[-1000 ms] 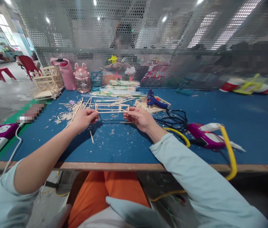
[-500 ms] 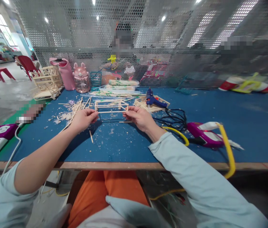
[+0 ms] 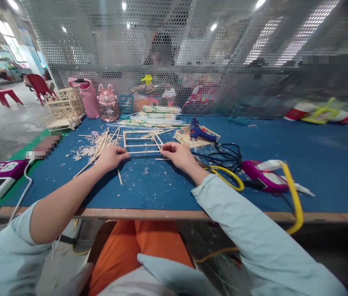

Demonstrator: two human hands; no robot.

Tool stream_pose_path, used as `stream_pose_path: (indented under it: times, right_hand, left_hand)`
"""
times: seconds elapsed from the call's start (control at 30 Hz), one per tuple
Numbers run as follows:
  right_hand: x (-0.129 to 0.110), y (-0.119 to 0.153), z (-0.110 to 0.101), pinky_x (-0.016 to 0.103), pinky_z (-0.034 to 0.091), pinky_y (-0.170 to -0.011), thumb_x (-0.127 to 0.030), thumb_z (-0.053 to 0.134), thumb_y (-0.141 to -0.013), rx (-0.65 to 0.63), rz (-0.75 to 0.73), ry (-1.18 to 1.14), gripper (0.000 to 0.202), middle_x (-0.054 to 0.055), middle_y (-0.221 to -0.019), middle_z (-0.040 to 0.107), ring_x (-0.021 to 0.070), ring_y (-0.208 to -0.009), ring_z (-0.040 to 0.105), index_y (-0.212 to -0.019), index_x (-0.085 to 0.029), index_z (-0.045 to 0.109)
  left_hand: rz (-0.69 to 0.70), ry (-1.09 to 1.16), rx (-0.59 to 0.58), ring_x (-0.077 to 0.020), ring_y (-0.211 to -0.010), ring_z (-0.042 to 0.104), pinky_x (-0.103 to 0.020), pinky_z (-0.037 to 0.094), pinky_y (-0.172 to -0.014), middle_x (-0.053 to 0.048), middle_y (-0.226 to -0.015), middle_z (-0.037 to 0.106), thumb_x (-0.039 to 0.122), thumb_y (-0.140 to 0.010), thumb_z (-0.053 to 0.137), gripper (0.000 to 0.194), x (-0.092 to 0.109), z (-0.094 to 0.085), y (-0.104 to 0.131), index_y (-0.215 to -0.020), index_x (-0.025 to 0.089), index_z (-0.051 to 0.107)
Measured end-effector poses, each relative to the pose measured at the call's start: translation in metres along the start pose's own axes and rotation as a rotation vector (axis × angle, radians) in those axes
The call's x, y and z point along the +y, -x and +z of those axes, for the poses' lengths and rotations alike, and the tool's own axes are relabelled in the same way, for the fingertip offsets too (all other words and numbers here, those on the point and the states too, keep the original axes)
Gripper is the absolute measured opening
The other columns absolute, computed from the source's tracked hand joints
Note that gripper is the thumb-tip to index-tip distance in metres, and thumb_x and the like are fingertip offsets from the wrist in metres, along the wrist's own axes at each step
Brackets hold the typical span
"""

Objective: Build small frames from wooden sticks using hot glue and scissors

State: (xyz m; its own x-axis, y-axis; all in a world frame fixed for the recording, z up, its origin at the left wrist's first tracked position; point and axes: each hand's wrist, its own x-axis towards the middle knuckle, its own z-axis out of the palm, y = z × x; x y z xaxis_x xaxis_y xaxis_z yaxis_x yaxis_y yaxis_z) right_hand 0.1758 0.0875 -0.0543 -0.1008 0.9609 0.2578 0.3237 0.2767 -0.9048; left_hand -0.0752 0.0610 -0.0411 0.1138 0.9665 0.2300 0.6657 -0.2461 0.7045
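A small open frame of thin wooden sticks point(image 3: 143, 152) is held between my two hands over the blue table. My left hand point(image 3: 112, 158) pinches its near left corner. At the near right corner, the fingers and thumb of my right hand point(image 3: 179, 155) are closed on the frame. Loose sticks point(image 3: 101, 144) and pale shavings lie to the left, beyond my left hand. Behind my right hand, a blue glue gun point(image 3: 201, 132) rests on a flat stick panel point(image 3: 182, 137).
Stick bundles point(image 3: 158, 117), a pink bottle point(image 3: 89, 98), a clear pink cup point(image 3: 108, 105) and a wooden model point(image 3: 63, 109) stand at the back. A purple tool point(image 3: 266, 176) with a yellow strap lies right. Mesh screen point(image 3: 223, 53) behind, a person beyond it.
The stick frame has tilted and come slightly nearer, showing more of its open top. Both hands have moved down a little with it, still holding its corners.
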Motion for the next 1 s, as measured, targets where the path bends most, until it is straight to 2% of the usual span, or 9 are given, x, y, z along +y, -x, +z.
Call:
stream_pose_path:
  times: [0.23, 0.33, 0.47, 0.63, 0.8, 1.0]
  right_hand:
    - [0.0, -0.001, 0.001, 0.026, 0.042, -0.064, -0.03, 0.069, -0.054, -0.034, 0.009, -0.09, 0.021, -0.004, -0.063, 0.056, 0.0103, -0.06, 0.051, -0.067, -0.02, 0.055]
    - [0.001, -0.001, 0.0, 0.026, 0.042, -0.063, -0.032, 0.068, -0.055, -0.039, -0.02, -0.031, 0.022, -0.004, -0.063, 0.056, 0.0105, -0.06, 0.05, -0.066, -0.02, 0.054]
    - [0.003, -0.001, -0.001, 0.026, 0.041, -0.059, -0.032, 0.065, -0.06, -0.059, -0.058, 0.131, 0.017, -0.003, -0.061, 0.057, 0.0115, -0.058, 0.05, -0.065, -0.02, 0.054]
    - [0.005, -0.001, 0.0, 0.026, 0.037, -0.059, -0.027, 0.064, -0.061, -0.026, -0.087, 0.257, 0.01, -0.003, -0.057, 0.056, 0.0123, -0.056, 0.048, -0.059, -0.02, 0.057]
    - [0.004, 0.001, 0.0, 0.027, 0.036, -0.06, -0.025, 0.064, -0.062, -0.001, -0.13, 0.342, 0.009, -0.002, -0.055, 0.057, 0.0139, -0.056, 0.049, -0.058, -0.02, 0.058]
    - [-0.007, 0.007, -0.003, 0.029, 0.039, -0.071, -0.027, 0.057, -0.07, 0.066, -0.246, 0.373, 0.006, 0.001, -0.074, 0.065, 0.0177, -0.07, 0.056, -0.07, -0.021, 0.06]
  left_hand:
    - [-0.042, 0.042, -0.009, -0.0105, -0.045, 0.035, -0.025, 0.025, -0.051, 0.005, -0.042, 0.046, 0.034, -0.065, 0.064, 0.016, 0.003, -0.001, 0.003, -0.059, 0.02, 0.069]
    - [-0.024, 0.056, -0.01, -0.0107, -0.045, 0.036, -0.025, 0.026, -0.051, 0.004, -0.041, 0.047, 0.033, -0.066, 0.064, 0.016, 0.003, -0.001, 0.002, -0.056, 0.021, 0.069]
    - [-0.003, 0.042, 0.023, -0.0119, -0.046, 0.04, -0.025, 0.029, -0.053, 0.003, -0.046, 0.054, 0.031, -0.066, 0.065, 0.012, -0.002, 0.002, 0.0, -0.063, 0.022, 0.072]
    - [0.082, -0.189, 0.072, -0.0164, -0.058, 0.051, -0.027, 0.032, -0.057, -0.003, -0.061, 0.064, 0.033, -0.07, 0.064, 0.014, -0.009, 0.007, -0.004, -0.066, 0.023, 0.073]
    - [0.133, -0.375, 0.046, -0.0183, -0.066, 0.054, -0.027, 0.034, -0.06, -0.005, -0.071, 0.066, 0.034, -0.076, 0.06, 0.017, -0.013, 0.009, -0.005, -0.074, 0.023, 0.073]
    - [0.317, -0.468, 0.143, -0.0209, -0.077, 0.055, -0.03, 0.039, -0.071, -0.008, -0.075, 0.063, 0.032, -0.083, 0.052, 0.025, -0.013, 0.006, -0.005, -0.074, 0.019, 0.071]
